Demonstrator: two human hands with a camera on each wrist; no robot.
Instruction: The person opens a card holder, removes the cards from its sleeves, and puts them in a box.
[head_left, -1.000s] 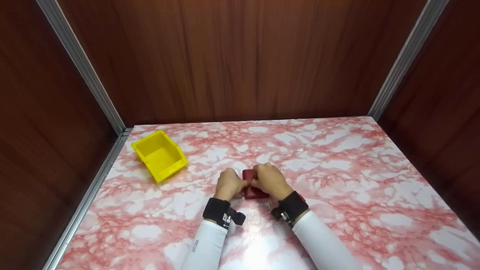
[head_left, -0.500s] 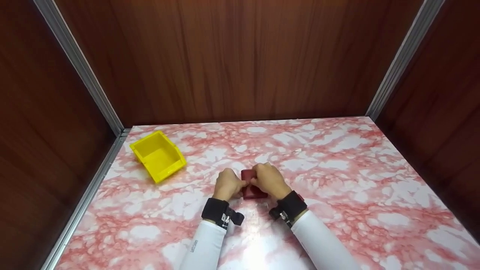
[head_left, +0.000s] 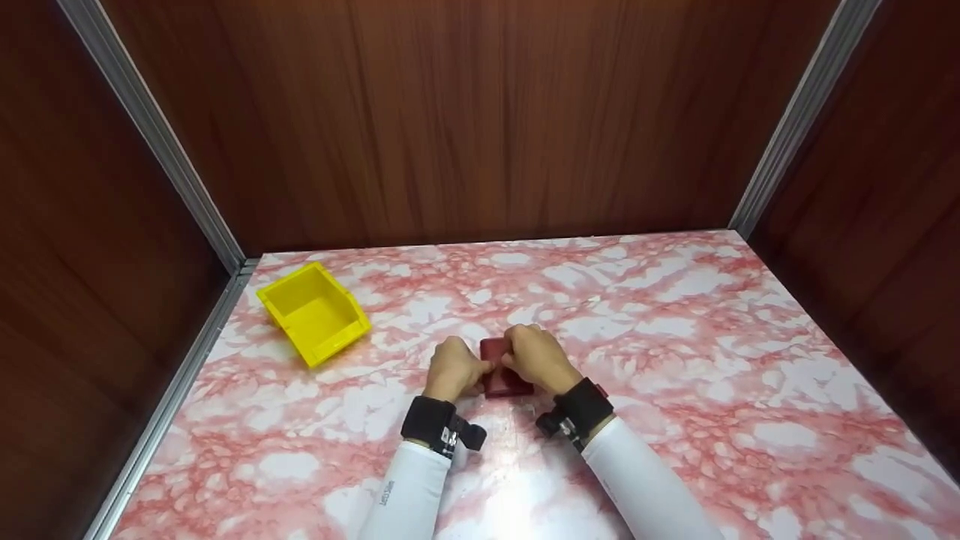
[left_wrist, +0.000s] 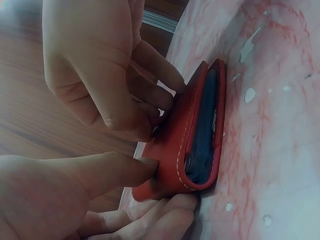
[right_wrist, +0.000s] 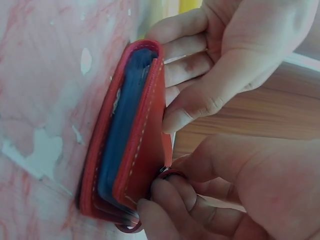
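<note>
A small red leather wallet (head_left: 493,349) with pale stitching lies on the table between my two hands. Blue inner sleeves (left_wrist: 201,135) show along its open edge. My left hand (head_left: 454,367) holds it by the folded spine, thumb on the top cover and the other fingers curled against the spine side. On the opposite side, my right hand (head_left: 538,355) pinches a thin red strap (right_wrist: 172,173) at the cover's edge. In the left wrist view the right fingertips partly hide that strap.
A yellow bin (head_left: 315,319) stands at the back left of the pink-and-white marbled table (head_left: 675,360). Dark wood-grain panels (head_left: 465,120) rise behind and at both sides, with metal profiles (head_left: 161,142) in the corners.
The whole head view has drifted slightly, shifting things a little to the left in it. Both hands keep nearly the same hold on the wallet.
</note>
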